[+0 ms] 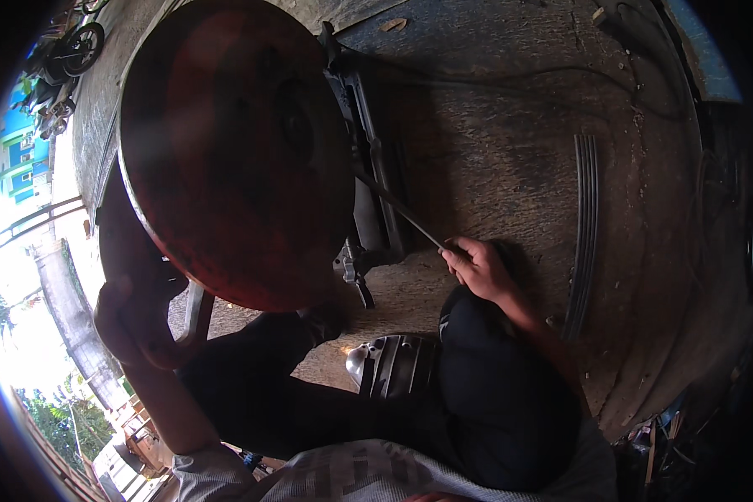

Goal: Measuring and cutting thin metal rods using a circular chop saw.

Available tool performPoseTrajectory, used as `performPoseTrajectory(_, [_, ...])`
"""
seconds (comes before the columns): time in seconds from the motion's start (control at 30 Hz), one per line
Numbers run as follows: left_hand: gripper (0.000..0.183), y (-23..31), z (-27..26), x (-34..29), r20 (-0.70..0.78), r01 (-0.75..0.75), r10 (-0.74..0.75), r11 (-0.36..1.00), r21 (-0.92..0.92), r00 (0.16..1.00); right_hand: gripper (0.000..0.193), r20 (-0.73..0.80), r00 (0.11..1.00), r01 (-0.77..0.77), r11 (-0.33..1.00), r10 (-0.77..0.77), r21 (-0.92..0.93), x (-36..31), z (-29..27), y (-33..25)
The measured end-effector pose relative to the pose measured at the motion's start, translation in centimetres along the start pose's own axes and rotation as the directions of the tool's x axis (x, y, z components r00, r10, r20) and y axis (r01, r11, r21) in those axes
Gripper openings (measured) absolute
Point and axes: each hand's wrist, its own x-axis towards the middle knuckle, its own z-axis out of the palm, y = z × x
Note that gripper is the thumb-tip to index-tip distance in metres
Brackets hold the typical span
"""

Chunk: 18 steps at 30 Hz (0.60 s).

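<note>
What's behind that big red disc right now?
Past the red disc's right edge, part of a dark metal frame shows, with the thin rod in the right hand pointing toward it. Whatever lies directly behind the disc is covered.

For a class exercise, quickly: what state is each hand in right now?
Left hand: by the large, round, reddish-brown disc; too shadowed to tell whether open or closed.
Right hand: closed, holding a thin, straight grey rod.
</note>
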Motion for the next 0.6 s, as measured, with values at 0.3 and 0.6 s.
performPoseTrajectory(0.3, [0.054, 0.4, -0.1, 0.6, 0.009, -0.005, 0.005, 1.0, -0.03, 1.0, 0.015, -0.011, 0.999, 0.05, 0.999, -0.05, -0.005, 0.2, 0.9, 0.3])
performPoseTrajectory(0.6, [0.054, 0.7, 0.2, 0.6, 0.012, -0.005, 0.006, 0.998, -0.067, 1.0, 0.018, -0.017, 0.994, 0.108, 0.99, -0.11, -0.091, 0.4, 1.7, 0.0])
